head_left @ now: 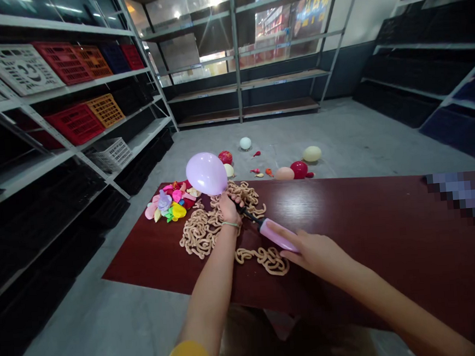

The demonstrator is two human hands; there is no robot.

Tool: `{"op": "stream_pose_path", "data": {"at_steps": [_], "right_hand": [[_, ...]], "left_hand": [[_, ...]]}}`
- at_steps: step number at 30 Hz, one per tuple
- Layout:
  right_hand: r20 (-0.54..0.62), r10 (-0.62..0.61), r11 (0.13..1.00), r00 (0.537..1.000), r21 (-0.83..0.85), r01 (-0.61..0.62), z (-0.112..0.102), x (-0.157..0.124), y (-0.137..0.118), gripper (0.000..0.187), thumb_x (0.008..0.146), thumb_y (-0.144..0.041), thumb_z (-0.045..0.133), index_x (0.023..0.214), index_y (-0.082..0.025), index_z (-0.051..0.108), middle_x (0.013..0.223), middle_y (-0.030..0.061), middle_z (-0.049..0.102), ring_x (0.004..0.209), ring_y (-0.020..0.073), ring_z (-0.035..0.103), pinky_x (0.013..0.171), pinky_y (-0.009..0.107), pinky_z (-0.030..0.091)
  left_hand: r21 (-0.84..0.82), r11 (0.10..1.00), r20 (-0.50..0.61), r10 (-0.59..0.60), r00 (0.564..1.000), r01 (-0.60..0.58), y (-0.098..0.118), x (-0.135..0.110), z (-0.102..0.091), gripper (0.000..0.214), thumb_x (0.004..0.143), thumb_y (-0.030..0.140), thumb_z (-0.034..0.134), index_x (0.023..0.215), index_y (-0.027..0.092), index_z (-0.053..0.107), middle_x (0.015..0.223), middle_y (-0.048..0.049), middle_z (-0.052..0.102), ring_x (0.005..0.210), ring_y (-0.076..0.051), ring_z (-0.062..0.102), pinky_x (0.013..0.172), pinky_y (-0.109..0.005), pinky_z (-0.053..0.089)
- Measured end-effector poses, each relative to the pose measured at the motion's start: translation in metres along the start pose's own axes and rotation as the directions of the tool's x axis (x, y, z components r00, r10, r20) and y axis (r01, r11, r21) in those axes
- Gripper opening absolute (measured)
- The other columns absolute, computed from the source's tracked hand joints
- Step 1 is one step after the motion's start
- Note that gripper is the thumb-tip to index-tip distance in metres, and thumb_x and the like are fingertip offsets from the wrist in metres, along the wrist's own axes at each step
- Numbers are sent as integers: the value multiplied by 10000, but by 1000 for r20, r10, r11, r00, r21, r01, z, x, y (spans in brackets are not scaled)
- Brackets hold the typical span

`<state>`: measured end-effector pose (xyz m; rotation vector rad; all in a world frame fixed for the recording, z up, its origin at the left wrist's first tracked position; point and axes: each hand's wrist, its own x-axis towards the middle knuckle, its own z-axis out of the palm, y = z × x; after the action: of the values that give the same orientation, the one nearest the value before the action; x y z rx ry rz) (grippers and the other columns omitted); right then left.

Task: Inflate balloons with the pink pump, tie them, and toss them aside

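A light purple balloon [206, 173], partly inflated, stands above the left part of the table. Its neck is hidden in my left hand [229, 208], whose fingers are wrapped round the neck and the black nozzle end of a hand balloon pump [279, 235]. My right hand [317, 249] grips the pump's pink-purple barrel at its near end. Under and around my left wrist lie heaps of tan, twisted, cord-like pieces [198, 233], with a smaller group [273, 262] nearer me. A pile of uninflated coloured balloons [165, 201] lies at the table's left end.
The dark red table [347, 208] runs to the right, where a blurred-out item [465, 196] lies. On the floor beyond are several inflated balloons [312, 154] and small burst or limp ones [257, 153]. Shelves with plastic crates [67, 61] stand left; a metal rack [238, 84] stands behind.
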<state>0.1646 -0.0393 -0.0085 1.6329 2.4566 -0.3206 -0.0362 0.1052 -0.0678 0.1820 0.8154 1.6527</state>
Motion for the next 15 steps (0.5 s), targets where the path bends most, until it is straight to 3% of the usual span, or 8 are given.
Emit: {"op": "stream_pose_path", "data": {"at_steps": [5, 10, 15], "right_hand": [[12, -22, 999, 1000, -31, 22, -16, -15, 6, 691, 960, -448, 458, 1567, -416, 128, 978, 80, 671, 818, 283, 702, 689, 329, 448], [-21, 16, 999, 1000, -33, -16, -28, 13, -27, 688, 951, -464, 470, 1561, -422, 156, 1004, 99, 679, 840, 280, 697, 684, 323, 453], [-114, 22, 999, 993, -31, -26, -24, 29, -43, 703, 961, -465, 457, 1570, -408, 110, 1003, 95, 663, 839, 276, 698, 678, 318, 460]], "left_hand": [[-29, 999, -1, 25, 1000, -25, 6, 1, -2, 250, 925, 311, 507, 746, 215, 362, 552, 82, 321, 385, -58, 338, 368, -177, 240], [-46, 998, 64, 37, 997, -34, 10, -8, 0, 244, 922, 314, 524, 758, 214, 373, 570, 80, 323, 392, -55, 328, 363, -178, 227], [-22, 1000, 161, -7, 987, 11, 7, -17, 7, 210, 951, 269, 455, 760, 214, 388, 568, 72, 309, 385, -64, 324, 357, -186, 232]]}}
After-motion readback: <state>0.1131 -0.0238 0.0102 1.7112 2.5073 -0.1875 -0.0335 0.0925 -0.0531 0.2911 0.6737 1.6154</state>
